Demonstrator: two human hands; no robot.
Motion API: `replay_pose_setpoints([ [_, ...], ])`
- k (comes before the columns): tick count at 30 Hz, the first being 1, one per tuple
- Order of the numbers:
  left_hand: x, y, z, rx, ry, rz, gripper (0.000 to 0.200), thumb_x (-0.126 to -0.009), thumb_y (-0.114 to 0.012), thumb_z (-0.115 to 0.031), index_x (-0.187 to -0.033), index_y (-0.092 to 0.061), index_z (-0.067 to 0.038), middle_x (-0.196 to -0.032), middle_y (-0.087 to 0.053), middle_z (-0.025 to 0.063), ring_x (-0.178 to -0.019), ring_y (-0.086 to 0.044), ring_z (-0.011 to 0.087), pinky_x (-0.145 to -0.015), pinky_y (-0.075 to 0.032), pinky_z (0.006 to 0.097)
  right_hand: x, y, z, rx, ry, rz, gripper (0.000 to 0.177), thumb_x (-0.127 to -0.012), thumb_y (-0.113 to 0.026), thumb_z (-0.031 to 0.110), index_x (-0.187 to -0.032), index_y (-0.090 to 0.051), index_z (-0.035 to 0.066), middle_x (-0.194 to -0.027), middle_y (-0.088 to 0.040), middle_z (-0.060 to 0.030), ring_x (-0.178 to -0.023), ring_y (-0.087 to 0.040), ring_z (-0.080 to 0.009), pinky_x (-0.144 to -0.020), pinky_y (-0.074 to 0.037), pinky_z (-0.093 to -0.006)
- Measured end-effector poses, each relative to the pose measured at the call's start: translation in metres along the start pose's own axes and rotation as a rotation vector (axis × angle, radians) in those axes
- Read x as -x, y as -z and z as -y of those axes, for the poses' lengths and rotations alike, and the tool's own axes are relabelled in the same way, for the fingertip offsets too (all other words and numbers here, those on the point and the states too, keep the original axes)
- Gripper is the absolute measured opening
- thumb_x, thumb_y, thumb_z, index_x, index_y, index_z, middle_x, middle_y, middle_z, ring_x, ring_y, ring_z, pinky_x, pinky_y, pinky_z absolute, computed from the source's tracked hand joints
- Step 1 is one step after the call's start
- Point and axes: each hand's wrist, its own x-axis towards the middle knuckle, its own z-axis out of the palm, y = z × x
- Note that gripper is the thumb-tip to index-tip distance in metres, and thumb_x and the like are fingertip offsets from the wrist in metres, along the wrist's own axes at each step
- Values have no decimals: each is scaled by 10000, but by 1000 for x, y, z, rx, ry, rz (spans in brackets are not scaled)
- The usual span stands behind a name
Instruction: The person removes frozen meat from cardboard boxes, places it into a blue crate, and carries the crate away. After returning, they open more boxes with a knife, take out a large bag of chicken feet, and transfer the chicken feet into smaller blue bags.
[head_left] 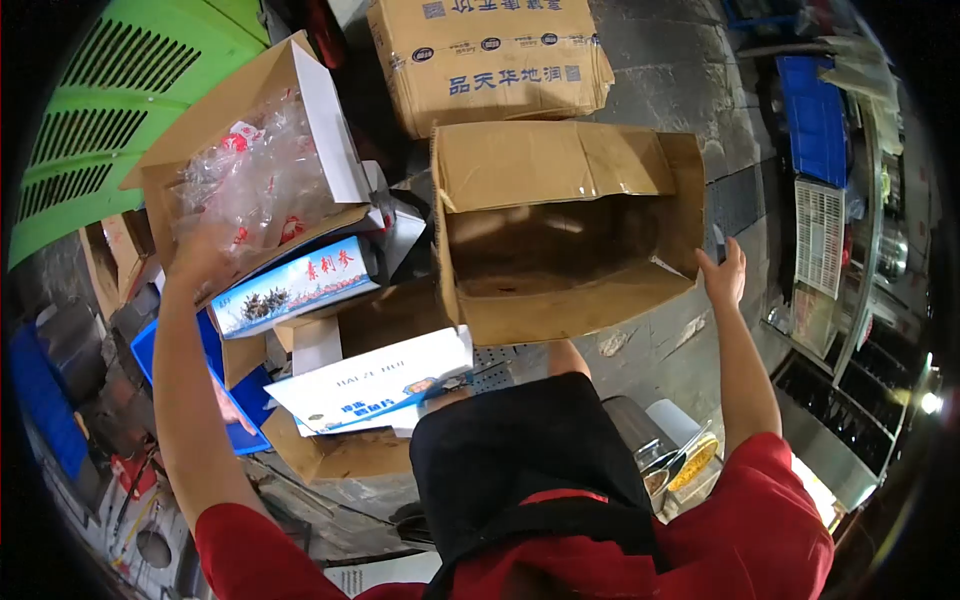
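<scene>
My left hand (207,255) reaches to the near edge of an open cardboard box (165,180). Clear plastic bags (262,178) with red print fill that box and cover my fingers, so their grip is hidden. Beside the right edge of a large open cardboard box (555,165), my right hand (726,275) is closed, thumb and fingers around a small grey blade-like tool (718,240). The large box's opening faces me, and its inside is dark and shows no contents. A blue printed carton (295,288) lies just below the bags.
A white printed carton (370,385) lies over an open brown box near my lap. Behind stands a closed cardboard box (490,65). A green slatted crate (110,110) is at upper left, a blue tray (255,435) at left. Shelving with a blue bin (812,120) lines the right.
</scene>
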Motion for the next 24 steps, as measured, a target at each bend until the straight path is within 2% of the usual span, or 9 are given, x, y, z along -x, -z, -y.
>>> replay_pose_setpoints([
  [2,46,30,-35,198,28,-519,319,-774,-586,-248,-1039,-600,-70,-911,-619,203,-806,-604,354,-734,-478,408,-20,-13,-34,75,-83,31,517,-676,-723,250,-1111,-535,41,-909,-599,-125,-835,-583,-232,-728,-454,-325],
  [4,80,41,-111,318,147,-713,366,-752,-631,-254,-1036,-594,-27,-952,-618,199,-773,-620,352,-691,-491,400,-41,-30,-45,-517,-380,673,555,-657,-738,246,-1130,-535,41,-958,-615,-116,-860,-587,-216,-741,-454,-315],
  [6,80,-14,-179,907,-80,-595,387,-833,-593,-241,-1170,-535,-59,-1084,-589,160,-1002,-553,258,-906,-399,353,-42,-25,-18,-565,-385,841,463,-675,-680,148,-1093,-544,4,-930,-623,-100,-835,-586,-194,-729,-457,-316],
  [8,88,-13,-286,705,381,-89,469,-834,-589,-325,-1192,-511,-33,-1138,-562,166,-1052,-527,271,-928,-379,350,-36,-39,-18,-545,-181,734,392,-677,-584,41,-1061,-547,-29,-911,-622,-100,-816,-580,-176,-715,-460,-306],
  [12,71,-72,-342,1037,259,-283,397,-830,-534,-322,-1139,-535,-74,-1012,-583,240,-968,-544,380,-852,-437,373,-40,16,-26,-894,-219,714,371,-669,-503,-30,-1036,-548,-47,-914,-619,-103,-796,-581,-165,-697,-463,-270],
  [18,209,44,-315,1439,-38,-661,215,-859,-510,-77,-1047,-582,1,-885,-653,90,-762,-598,174,-717,-466,290,-71,149,-30,-1240,-207,672,344,-681,-474,-36,-1014,-558,-55,-932,-622,-90,-806,-594,-158,-713,-482,-266],
  [20,257,82,-270,1419,224,-533,228,-861,-551,-116,-1054,-591,-2,-937,-632,53,-823,-553,108,-732,-458,262,-81,179,2,-1258,-67,696,408,-693,-488,-11,-1098,-525,-49,-1025,-598,-109,-873,-589,-180,-777,-472,-278],
  [22,287,93,-213,829,473,-887,231,-854,-572,-218,-962,-621,-19,-809,-621,24,-743,-544,108,-646,-450,278,-90,187,52,-1330,2,663,478,-713,-505,17,-1187,-472,-35,-1113,-556,-114,-945,-561,-190,-814,-458,-286],
  [24,321,122,-156,1033,406,-1008,371,-809,-626,-288,-1085,-580,-44,-1016,-602,63,-888,-561,135,-656,-467,279,-99,205,126,-1352,149,736,454,-741,-489,26,-1193,-469,-16,-1085,-557,-105,-929,-559,-178,-776,-474,-277],
])
